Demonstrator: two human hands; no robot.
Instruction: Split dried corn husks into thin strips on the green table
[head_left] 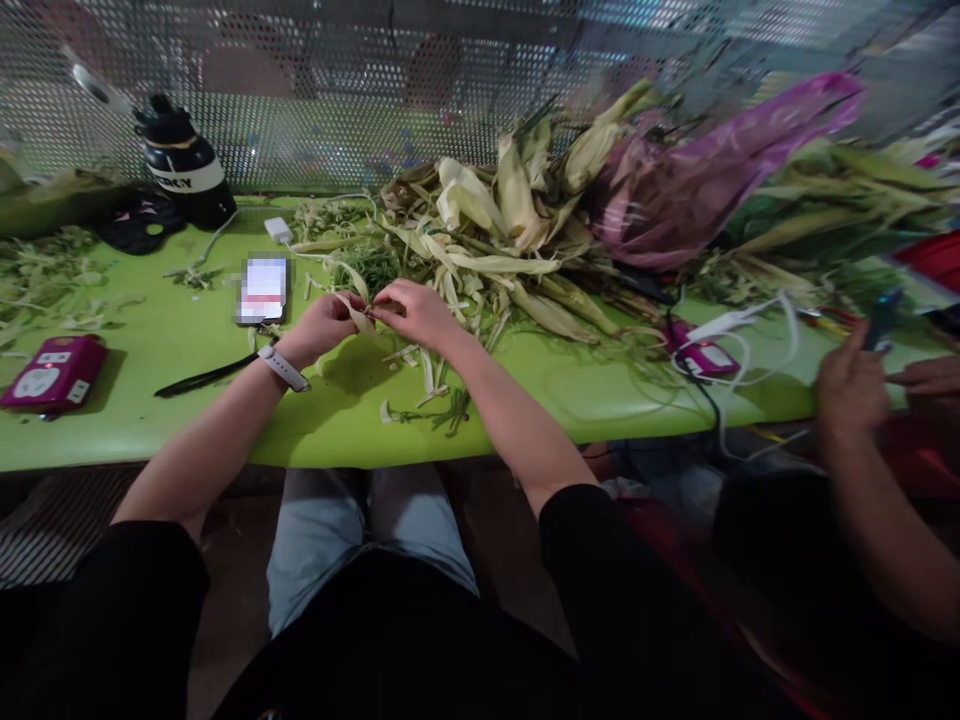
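Note:
A pale strip of corn husk [358, 314] is pinched between my two hands above the green table [315, 430]. My left hand [324, 325], with a white watch strap on its wrist, has its fingers closed on the strip. Fingertips of my right hand [416, 312] are closed on the strip's other side, close to the left fingers. Just behind them sits a heap of thin green shreds [369, 268]. A larger pile of corn husks [510, 262] spreads to the right. Shredded scraps [439, 405] lie on the table in front of my right forearm.
A phone [264, 290] with a lit screen lies left of my hands. Farther left are a magenta socket box [56, 373] and a black bottle [184, 165]. A purple plastic bag [667, 200] rests by the husks. Another person's hand [851, 385] holds a phone at right.

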